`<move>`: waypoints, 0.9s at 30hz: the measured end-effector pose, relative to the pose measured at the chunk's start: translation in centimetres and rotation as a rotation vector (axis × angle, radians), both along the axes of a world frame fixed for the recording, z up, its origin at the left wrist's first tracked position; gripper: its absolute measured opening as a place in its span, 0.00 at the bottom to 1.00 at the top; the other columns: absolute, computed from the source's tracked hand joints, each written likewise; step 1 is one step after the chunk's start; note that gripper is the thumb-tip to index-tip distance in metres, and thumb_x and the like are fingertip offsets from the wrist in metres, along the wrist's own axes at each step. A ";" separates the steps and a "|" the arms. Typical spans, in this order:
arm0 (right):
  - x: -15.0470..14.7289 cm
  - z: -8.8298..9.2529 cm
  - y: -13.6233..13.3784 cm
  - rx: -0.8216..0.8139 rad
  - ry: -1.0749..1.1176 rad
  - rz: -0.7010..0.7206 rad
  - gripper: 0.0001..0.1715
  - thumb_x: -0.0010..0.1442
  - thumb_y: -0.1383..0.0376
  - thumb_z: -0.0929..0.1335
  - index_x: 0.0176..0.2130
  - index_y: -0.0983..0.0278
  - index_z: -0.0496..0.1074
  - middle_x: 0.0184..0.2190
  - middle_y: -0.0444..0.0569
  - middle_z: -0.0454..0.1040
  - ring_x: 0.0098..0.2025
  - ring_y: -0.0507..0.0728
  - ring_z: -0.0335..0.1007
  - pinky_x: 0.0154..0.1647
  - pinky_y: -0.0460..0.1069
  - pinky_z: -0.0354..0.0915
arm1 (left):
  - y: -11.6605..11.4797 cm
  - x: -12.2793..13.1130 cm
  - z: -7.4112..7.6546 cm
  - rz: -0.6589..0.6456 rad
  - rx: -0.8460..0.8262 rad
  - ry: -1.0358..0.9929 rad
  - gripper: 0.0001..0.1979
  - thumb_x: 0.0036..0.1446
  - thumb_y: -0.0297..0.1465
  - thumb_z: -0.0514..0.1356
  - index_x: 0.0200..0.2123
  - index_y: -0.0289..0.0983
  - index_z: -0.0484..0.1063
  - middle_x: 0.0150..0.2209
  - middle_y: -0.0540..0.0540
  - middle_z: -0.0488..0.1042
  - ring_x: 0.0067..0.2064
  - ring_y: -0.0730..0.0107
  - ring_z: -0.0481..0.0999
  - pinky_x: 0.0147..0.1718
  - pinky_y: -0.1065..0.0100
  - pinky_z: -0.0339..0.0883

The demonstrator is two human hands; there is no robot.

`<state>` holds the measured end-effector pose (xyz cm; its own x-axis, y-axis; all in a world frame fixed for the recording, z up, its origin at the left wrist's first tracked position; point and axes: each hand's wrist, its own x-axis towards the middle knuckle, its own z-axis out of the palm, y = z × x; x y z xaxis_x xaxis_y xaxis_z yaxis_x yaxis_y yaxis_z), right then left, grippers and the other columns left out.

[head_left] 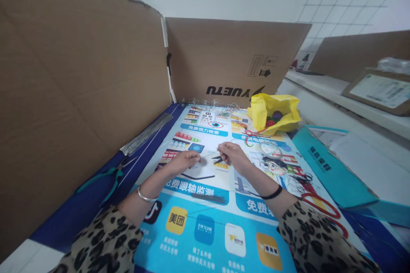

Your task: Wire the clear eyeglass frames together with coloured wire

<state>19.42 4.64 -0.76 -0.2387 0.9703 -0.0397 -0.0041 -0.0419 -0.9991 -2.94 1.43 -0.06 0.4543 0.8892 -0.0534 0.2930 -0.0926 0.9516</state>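
Over the printed poster (205, 217), my left hand (184, 162) has its fingers pressed together in a pinch. My right hand (232, 156) is closed too, a short distance to the right, with its fingertips raised. Between the two hands runs a thin, pale strand (209, 155), held at both ends. Dark pointed tips (217, 160) stick out to the left from beneath my right hand; the rest of that tool is hidden. A small pile of thin dark wires (208, 198) lies on the poster below my hands.
Teal-handled pliers (112, 175) and a bundle of metal wires (145, 135) lie left. A yellow bag (273, 113), a round clear dish (270, 150), red-handled scissors (320, 205) and a teal box (336, 170) are right. Cardboard walls (224, 55) stand behind and left.
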 end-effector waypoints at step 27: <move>17.6 16.6 -3.6 0.800 0.132 -0.584 0.30 0.50 0.37 0.58 0.15 0.56 0.59 0.09 0.39 0.40 0.14 0.49 0.36 0.21 0.51 0.35 | -0.6 -2.4 2.9 0.127 -0.035 -0.077 0.14 0.51 0.41 0.54 0.30 0.35 0.66 0.17 0.57 0.51 0.18 0.80 0.47 0.18 0.75 0.40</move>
